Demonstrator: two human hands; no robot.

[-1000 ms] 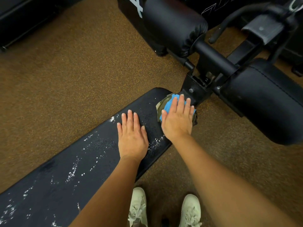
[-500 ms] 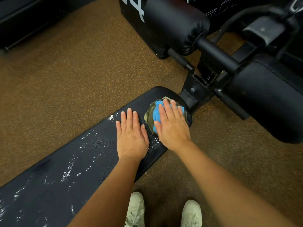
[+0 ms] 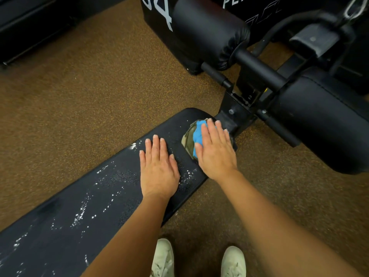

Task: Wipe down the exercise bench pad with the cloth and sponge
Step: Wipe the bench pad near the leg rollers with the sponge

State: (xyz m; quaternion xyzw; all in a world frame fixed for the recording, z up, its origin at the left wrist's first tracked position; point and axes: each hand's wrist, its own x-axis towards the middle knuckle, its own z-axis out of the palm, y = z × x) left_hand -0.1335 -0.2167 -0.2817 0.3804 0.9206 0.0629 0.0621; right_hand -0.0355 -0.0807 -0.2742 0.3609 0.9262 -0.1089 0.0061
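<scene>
Hands flat on the wet bench pad (image 3: 83, 212), beside equipment marked "4".
Right hand (image 3: 216, 154), fingers spread, presses blue cloth (image 3: 198, 134) and sponge (image 3: 188, 140) at the pad's end, shifted slightly; left hand (image 3: 158, 168) lies open.

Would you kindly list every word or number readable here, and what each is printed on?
"4", after a cut-off digit: white, on the black box at the top.
"PL", rest cut off: white letters on the black panel behind the roller.
"2": tiny, on the black adjustment bracket.
Nothing else reads.
</scene>
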